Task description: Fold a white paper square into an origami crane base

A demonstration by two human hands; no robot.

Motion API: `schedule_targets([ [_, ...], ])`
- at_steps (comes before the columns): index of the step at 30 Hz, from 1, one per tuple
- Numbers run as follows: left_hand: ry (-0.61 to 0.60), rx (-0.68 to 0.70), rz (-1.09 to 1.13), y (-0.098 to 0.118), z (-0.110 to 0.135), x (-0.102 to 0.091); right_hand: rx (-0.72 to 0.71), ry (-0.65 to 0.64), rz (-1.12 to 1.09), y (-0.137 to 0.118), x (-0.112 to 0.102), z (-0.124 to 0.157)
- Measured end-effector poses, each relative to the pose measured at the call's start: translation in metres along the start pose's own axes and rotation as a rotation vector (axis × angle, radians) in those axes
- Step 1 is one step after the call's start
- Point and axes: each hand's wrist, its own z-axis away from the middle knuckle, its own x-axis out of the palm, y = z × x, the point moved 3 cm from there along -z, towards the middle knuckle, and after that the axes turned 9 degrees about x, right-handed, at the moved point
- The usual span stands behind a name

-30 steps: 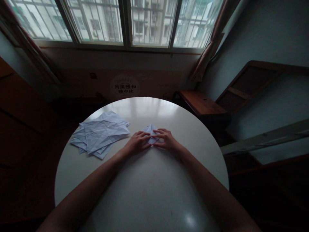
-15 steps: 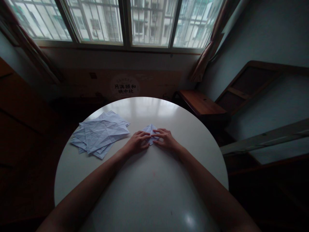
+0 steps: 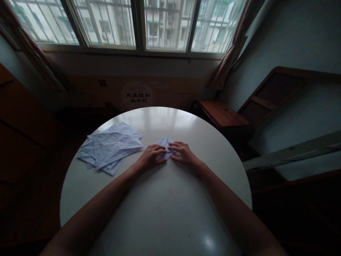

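A small folded sheet of white paper (image 3: pixel 167 140) lies on the round table, its pointed top facing the window. My left hand (image 3: pixel 152 156) rests over its left side, with curved fingertips on the paper and the thumb at its near corner. From the right, my right hand (image 3: pixel 182 153) holds the other side between fingers and thumb. The fingers of both hands hide part of the folds. To the left of my left hand lies a loose stack of creased white paper sheets (image 3: pixel 114 145).
The white round table (image 3: pixel 165 206) has a glossy top. Behind its far right edge stands a wooden bench (image 3: pixel 223 113). Barred windows (image 3: pixel 167 25) and a printed board (image 3: pixel 170 90) are beyond the far edge. A wooden cabinet (image 3: pixel 21 117) stands at the left.
My left thumb has shifted slightly toward the near corner of the folded paper, and my right fingers have moved a little on it. The stack of sheets has stayed in place.
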Motion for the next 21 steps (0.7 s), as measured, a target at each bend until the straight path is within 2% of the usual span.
schedule_targets([
  [3,0.014,0.072,-0.045,0.001,0.0,0.001,-0.009,-0.018,0.013,0.0,0.001,0.0],
  [11,-0.117,0.243,-0.208,0.013,-0.003,0.001,0.005,-0.023,0.024,-0.001,0.0,0.001],
  [16,-0.157,0.277,-0.253,0.019,-0.007,-0.001,-0.006,0.004,0.016,-0.002,0.001,0.001],
  [21,-0.171,0.253,-0.213,0.02,-0.008,-0.003,-0.016,-0.01,0.015,-0.002,0.002,0.001],
])
